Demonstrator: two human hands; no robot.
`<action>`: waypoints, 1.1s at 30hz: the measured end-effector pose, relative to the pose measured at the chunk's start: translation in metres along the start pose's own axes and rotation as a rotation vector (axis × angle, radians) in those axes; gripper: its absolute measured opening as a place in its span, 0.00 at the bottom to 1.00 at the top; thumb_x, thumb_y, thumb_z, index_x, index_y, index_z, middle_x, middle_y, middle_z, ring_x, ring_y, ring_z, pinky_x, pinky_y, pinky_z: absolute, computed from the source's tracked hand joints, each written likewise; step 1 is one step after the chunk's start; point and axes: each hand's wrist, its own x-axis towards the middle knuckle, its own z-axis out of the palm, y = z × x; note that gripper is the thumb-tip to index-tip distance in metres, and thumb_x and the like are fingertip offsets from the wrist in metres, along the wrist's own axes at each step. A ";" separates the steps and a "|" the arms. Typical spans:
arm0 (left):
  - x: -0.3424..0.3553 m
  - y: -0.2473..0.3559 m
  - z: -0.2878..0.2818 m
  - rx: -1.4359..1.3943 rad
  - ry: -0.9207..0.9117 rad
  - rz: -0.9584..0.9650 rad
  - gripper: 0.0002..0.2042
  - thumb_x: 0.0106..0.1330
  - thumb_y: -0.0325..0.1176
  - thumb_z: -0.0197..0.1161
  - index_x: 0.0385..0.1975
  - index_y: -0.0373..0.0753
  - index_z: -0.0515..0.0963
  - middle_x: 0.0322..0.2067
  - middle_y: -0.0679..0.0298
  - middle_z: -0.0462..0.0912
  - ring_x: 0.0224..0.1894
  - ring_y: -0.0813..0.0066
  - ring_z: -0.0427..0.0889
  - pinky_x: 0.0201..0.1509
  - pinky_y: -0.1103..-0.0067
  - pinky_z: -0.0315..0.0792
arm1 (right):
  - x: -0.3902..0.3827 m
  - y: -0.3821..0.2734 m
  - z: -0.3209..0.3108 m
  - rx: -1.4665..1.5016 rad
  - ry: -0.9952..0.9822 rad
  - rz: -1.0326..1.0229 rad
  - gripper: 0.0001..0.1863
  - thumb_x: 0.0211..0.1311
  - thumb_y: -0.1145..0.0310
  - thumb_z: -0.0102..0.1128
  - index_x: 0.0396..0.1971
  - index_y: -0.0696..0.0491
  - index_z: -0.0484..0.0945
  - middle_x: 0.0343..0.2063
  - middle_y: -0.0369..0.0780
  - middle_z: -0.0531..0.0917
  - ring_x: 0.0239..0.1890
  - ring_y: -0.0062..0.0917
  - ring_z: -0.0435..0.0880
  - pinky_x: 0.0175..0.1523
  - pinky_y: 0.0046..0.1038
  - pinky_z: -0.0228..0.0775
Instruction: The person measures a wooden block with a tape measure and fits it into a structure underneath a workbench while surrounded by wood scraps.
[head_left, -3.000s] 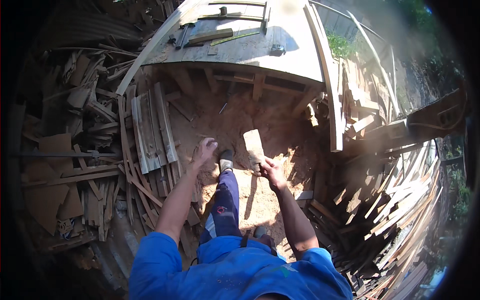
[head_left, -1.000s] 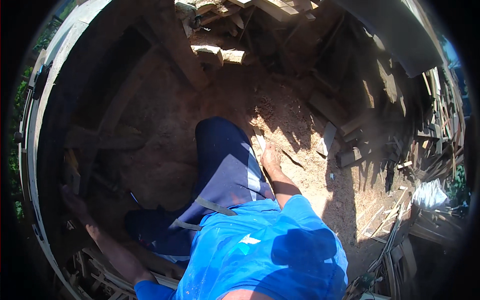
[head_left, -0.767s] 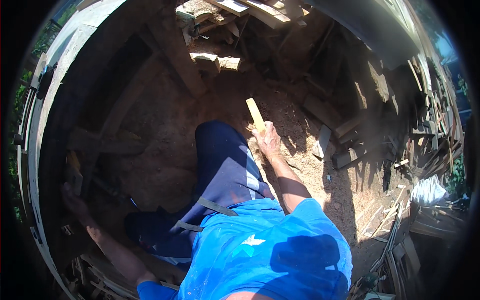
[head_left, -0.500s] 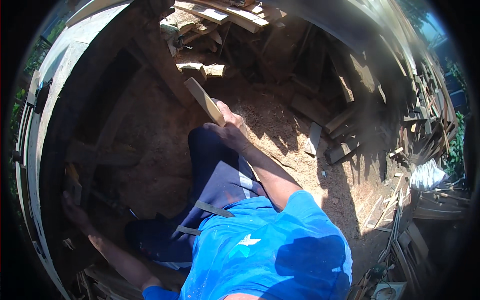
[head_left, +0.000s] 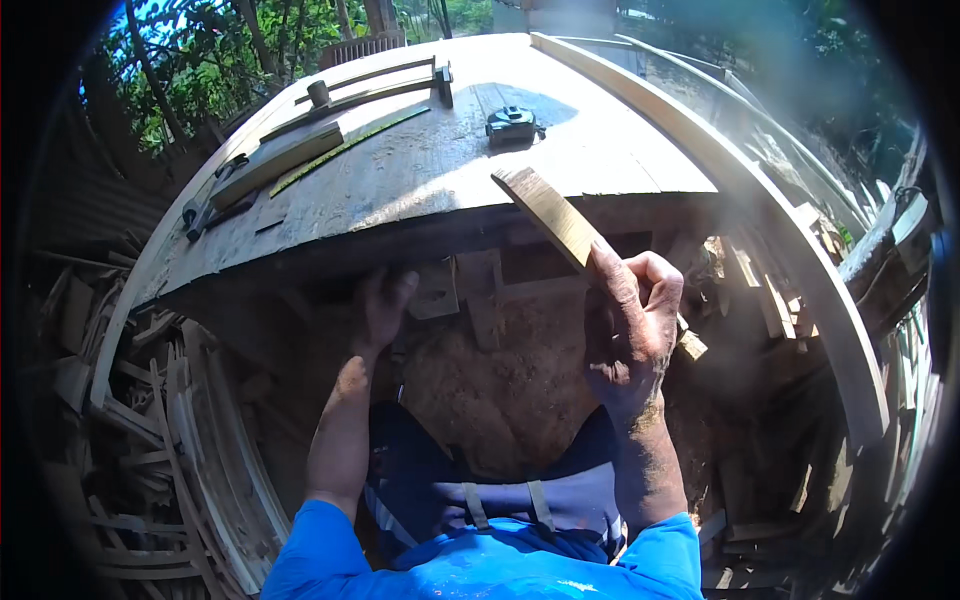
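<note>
My right hand (head_left: 635, 310) is closed on the lower end of a short flat wooden piece (head_left: 548, 215). The strip tilts up and left, its far end overlapping the near edge of the wooden tabletop (head_left: 360, 185) in view. In the shade below that edge is my left hand (head_left: 383, 308), fingers dim and partly lost in the dark. A pale wooden block (head_left: 434, 290) shows just right of it; I cannot tell whether they touch. On the top sits a black and teal tape measure (head_left: 512, 124).
Farther left on the top lie a wooden bar tool (head_left: 380, 98), a wooden block (head_left: 275, 165) and a yellow-green ruler (head_left: 345, 153). A long board (head_left: 720, 160) runs along the right side. Scrap strips (head_left: 205, 440) are piled left, more offcuts (head_left: 760, 285) right. Sawdust covers the ground (head_left: 500, 390).
My view has swung up and left, from the ground to the tabletop. My right hand has brought the wooden piece from beside my knee up to the table's edge. The left stays below the edge.
</note>
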 end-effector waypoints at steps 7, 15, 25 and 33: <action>-0.017 -0.011 0.009 -0.075 0.050 0.024 0.17 0.69 0.41 0.66 0.45 0.31 0.81 0.37 0.58 0.85 0.42 0.73 0.82 0.49 0.71 0.75 | 0.110 0.051 0.033 -0.387 0.033 -0.223 0.26 0.57 0.79 0.61 0.58 0.51 0.78 0.45 0.47 0.81 0.50 0.43 0.78 0.58 0.40 0.70; -0.053 -0.016 -0.012 -0.185 0.318 -0.071 0.18 0.71 0.41 0.64 0.49 0.31 0.80 0.40 0.57 0.85 0.43 0.71 0.85 0.48 0.73 0.76 | 0.128 0.112 0.055 -0.326 0.011 0.062 0.22 0.58 0.73 0.63 0.54 0.52 0.77 0.42 0.46 0.84 0.48 0.42 0.81 0.57 0.41 0.71; -0.040 0.095 -0.045 0.446 0.091 0.536 0.16 0.77 0.35 0.53 0.55 0.32 0.79 0.55 0.51 0.80 0.58 0.56 0.79 0.61 0.67 0.73 | 0.129 0.086 0.130 -0.304 -0.300 -0.025 0.10 0.42 0.63 0.68 0.27 0.50 0.86 0.31 0.45 0.85 0.44 0.41 0.83 0.53 0.38 0.75; 0.092 0.081 -0.048 0.654 -0.050 0.735 0.19 0.78 0.39 0.52 0.61 0.35 0.75 0.60 0.54 0.78 0.65 0.57 0.74 0.69 0.67 0.66 | -0.082 0.089 0.009 -0.064 0.313 -0.005 0.35 0.41 0.75 0.70 0.57 0.50 0.75 0.43 0.39 0.83 0.46 0.34 0.80 0.54 0.39 0.66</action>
